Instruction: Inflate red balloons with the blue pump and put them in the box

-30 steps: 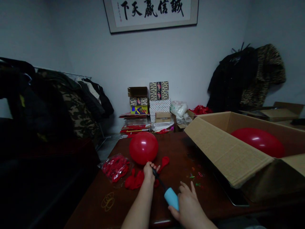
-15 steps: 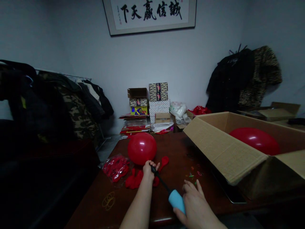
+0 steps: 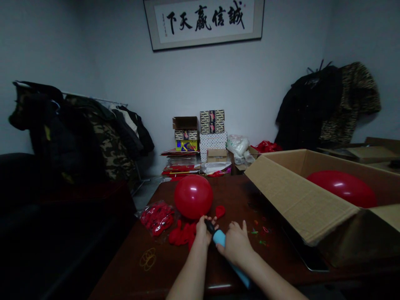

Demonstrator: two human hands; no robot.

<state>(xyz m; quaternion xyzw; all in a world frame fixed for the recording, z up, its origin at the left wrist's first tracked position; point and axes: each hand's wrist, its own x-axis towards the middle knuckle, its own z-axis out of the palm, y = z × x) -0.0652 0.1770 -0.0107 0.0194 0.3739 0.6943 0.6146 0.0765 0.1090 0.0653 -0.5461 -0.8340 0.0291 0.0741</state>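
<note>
A round, inflated red balloon [image 3: 193, 197] stands above the table, just beyond my left hand [image 3: 203, 230]. That hand is closed at the balloon's neck, around the black nozzle end [image 3: 210, 226] of a hand pump; the neck itself is hidden by my fingers. My right hand [image 3: 236, 243] wraps the light blue pump body [image 3: 240, 275], close to my left hand, with some fingers extended. Uninflated red balloons [image 3: 180, 234] lie beneath and beside my left hand, and a single flat one [image 3: 220, 211] rests to its right.
A clear bag of red balloons [image 3: 158, 218] and yellow rubber bands [image 3: 148, 259] lie left on the dark table [image 3: 125, 273]. Small coloured bits [image 3: 261, 233] lie right. An open cardboard box [image 3: 300, 200] holds another red balloon [image 3: 342, 188]; a dark flat device [image 3: 308, 254] lies beside it.
My right hand has pushed the blue pump body forward to my left hand, covering the black shaft that showed between them. The view has shifted slightly left.
</note>
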